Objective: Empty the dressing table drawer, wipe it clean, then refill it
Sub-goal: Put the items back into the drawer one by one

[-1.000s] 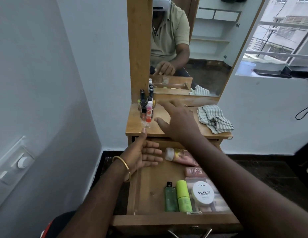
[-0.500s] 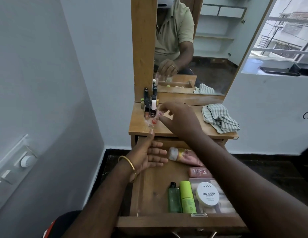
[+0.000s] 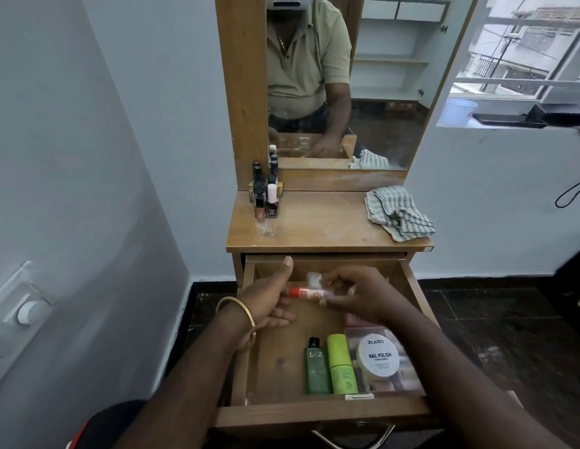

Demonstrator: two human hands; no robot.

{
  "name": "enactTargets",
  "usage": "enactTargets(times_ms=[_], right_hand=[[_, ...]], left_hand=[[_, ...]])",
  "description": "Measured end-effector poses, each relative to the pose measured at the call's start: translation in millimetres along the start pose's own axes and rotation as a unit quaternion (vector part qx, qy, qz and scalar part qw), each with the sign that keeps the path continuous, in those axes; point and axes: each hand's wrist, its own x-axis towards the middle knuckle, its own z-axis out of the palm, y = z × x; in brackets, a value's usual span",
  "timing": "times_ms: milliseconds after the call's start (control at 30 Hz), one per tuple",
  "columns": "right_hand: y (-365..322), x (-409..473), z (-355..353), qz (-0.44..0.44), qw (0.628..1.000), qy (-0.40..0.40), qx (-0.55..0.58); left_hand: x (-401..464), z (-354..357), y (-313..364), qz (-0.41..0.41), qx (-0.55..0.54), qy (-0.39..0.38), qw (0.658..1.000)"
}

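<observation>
Right hand has come down from the table into the open drawer, pinching a red-capped tube; left hand loosely open, touching its cap end; refill step; next, lay it on the drawer's bare left half; nail polish bottles remain at table's back-left corner.

A grey-and-white striped cloth lies far right, two green bottles sit near, beside a white-lidded jar, and a gold bangle shows left.
</observation>
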Motion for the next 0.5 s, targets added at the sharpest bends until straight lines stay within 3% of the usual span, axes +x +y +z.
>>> enactTargets(times_ms=[100,200,367,500], right_hand=[[-1,0,5,0.013,0.986,-0.1,-0.131],[1,4,13,0.029,0.969,-0.144,-0.197],[7,6,19,0.003,0.952,-0.138,-0.274],[8,4,17,0.0,0.94,-0.133,-0.314]], left_hand=[[2,7,-3,-0.016,0.084,0.0,0.996],[7,15,-9,-0.038,0.148,-0.013,0.988],[12,24,-19,-0.098,0.159,-0.026,0.982],[11,28,-22,-0.099,0.162,-0.049,0.981]])
